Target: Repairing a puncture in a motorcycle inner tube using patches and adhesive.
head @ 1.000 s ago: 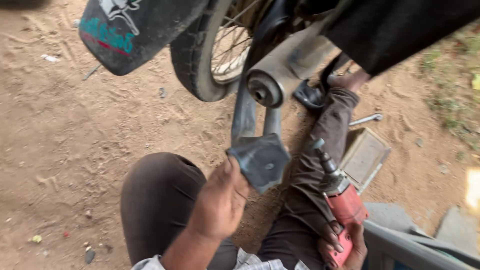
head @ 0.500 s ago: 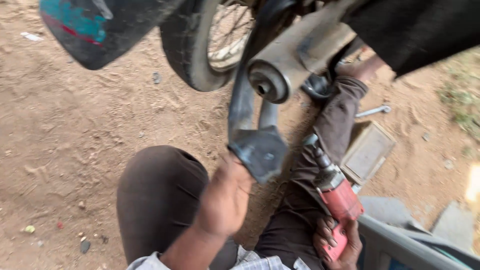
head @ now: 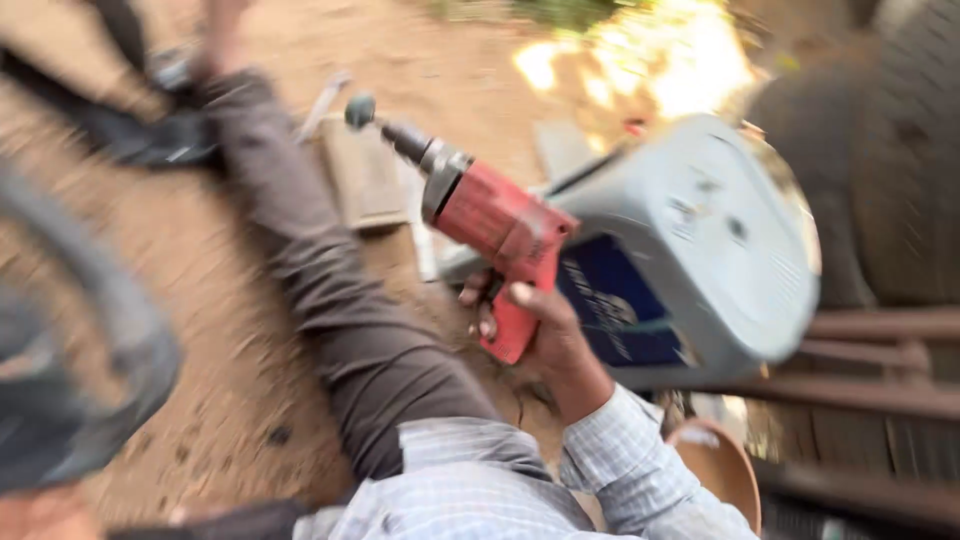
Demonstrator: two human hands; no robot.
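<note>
My right hand (head: 545, 335) grips the handle of a red power drill (head: 495, 220). Its dark socket tip (head: 360, 110) points up and to the left, in the air above my outstretched leg in dark trousers (head: 330, 290). The drill touches nothing. At the bottom left edge, under a dark blurred curved part (head: 90, 340), a blurred skin-toned patch (head: 40, 510) may be my left hand. I cannot tell what it holds. My checked shirt sleeve (head: 620, 460) fills the bottom middle.
A grey plastic stool (head: 720, 230) with a blue label lies tipped just right of the drill. A large tyre (head: 900, 150) and metal bars (head: 880, 330) stand at the right. A flat box (head: 360, 175) and a spanner (head: 325, 100) lie on the dirt ground (head: 200, 260).
The view has swung sharply right and blurred. The wheel and exhaust have left the frame. My right hand has lifted the red drill up off my leg.
</note>
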